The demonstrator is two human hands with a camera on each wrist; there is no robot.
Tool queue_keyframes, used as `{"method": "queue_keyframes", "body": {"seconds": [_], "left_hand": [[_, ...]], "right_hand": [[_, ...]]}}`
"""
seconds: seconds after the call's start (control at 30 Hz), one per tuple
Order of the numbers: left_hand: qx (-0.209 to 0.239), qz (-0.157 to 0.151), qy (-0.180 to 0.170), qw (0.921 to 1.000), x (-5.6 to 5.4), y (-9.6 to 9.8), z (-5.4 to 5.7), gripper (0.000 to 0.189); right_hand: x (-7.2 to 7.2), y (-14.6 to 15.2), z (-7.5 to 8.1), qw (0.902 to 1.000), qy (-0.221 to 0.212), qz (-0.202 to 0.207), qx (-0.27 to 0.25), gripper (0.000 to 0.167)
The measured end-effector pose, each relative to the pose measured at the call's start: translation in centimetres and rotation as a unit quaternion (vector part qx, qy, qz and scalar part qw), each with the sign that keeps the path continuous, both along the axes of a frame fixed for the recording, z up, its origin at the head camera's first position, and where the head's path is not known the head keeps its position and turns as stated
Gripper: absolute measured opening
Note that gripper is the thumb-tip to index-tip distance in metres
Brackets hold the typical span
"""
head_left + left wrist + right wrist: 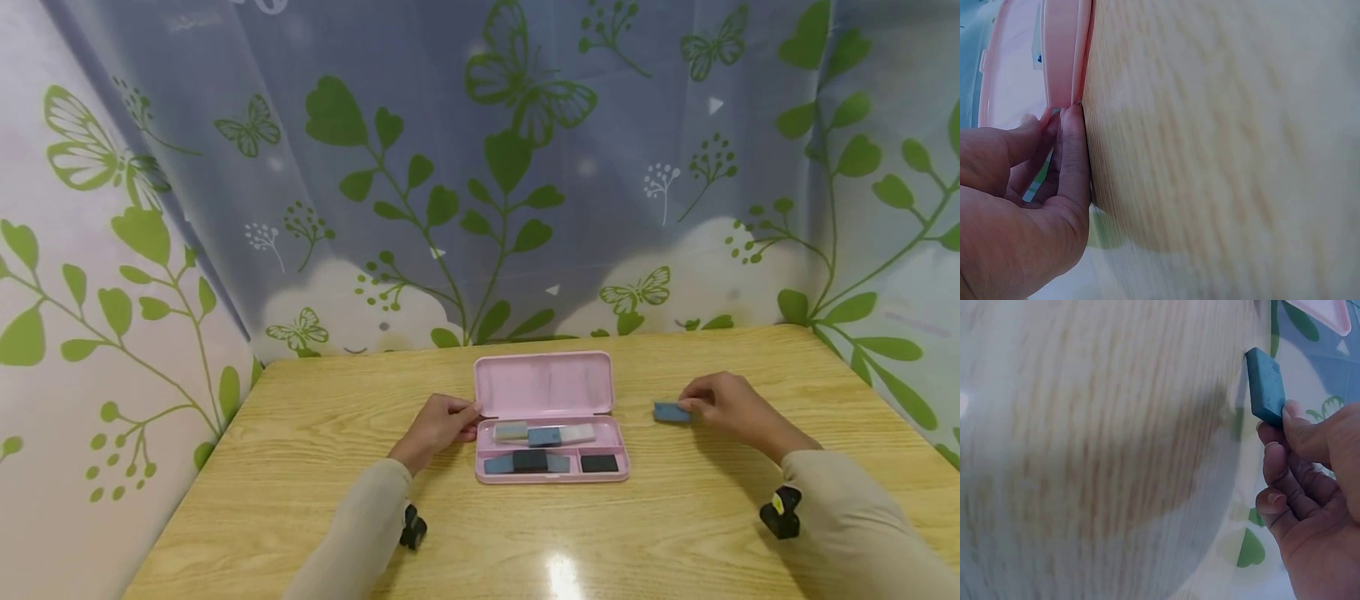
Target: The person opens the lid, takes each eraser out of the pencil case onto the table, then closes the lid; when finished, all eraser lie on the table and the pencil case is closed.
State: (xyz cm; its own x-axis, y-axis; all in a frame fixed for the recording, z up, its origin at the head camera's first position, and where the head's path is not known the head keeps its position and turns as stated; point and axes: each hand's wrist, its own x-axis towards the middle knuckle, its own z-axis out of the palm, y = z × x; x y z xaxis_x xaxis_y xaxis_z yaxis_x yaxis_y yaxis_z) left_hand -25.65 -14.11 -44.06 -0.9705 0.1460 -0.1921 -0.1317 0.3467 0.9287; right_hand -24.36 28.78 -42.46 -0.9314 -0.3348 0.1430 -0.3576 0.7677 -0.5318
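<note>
A pink pencil case (pixel 552 478) lies open on the table, its lid (pixel 543 385) raised at the back. My left hand (pixel 446 425) pinches the case's left side near the hinge; in the left wrist view the thumb (pixel 1022 139) meets the lid's edge. To the right of the case, my right hand (pixel 723 408) holds a blue eraser (pixel 671 412) by one end between thumb and fingertips. The back compartment holds a pale eraser (pixel 511 431), a blue one (pixel 544 437) and a white one (pixel 579 432). In front sit a black block (pixel 529 461) across blue pieces and another black block (pixel 598 463).
The wooden table (pixel 315 517) extends around the case. A patterned curtain (pixel 450 208) with leaves and butterflies hangs behind it and along both sides. Dark wrist devices (pixel 782 512) sit on both sleeves.
</note>
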Motion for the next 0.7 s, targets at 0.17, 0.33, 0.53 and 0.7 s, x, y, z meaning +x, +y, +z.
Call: {"method": "queue_keyframes", "body": {"seconds": [0.17,0.33,0.53,0.7], "left_hand": [[0.006,-0.001,0.000,1.0000,0.03,0.02,0.09,0.025],[0.004,-0.003,0.002,1.0000,-0.01,-0.03,-0.03,0.025],[0.003,-0.001,0.000,1.0000,0.01,0.00,-0.03,0.025],[0.002,-0.001,-0.001,1.0000,-0.01,-0.03,-0.05,0.025]], "right_hand": [[-0.22,0.17,-0.25,0.9999,-0.007,-0.007,0.002,0.009],[-0.28,0.00,-0.35,0.9999,0.005,-0.012,0.005,0.009],[-0.20,-0.21,-0.09,0.9997,-0.001,-0.022,0.006,0.012],[-0.13,-0.45,0.39,0.9998,-0.004,-0.021,0.004,0.015]]}}
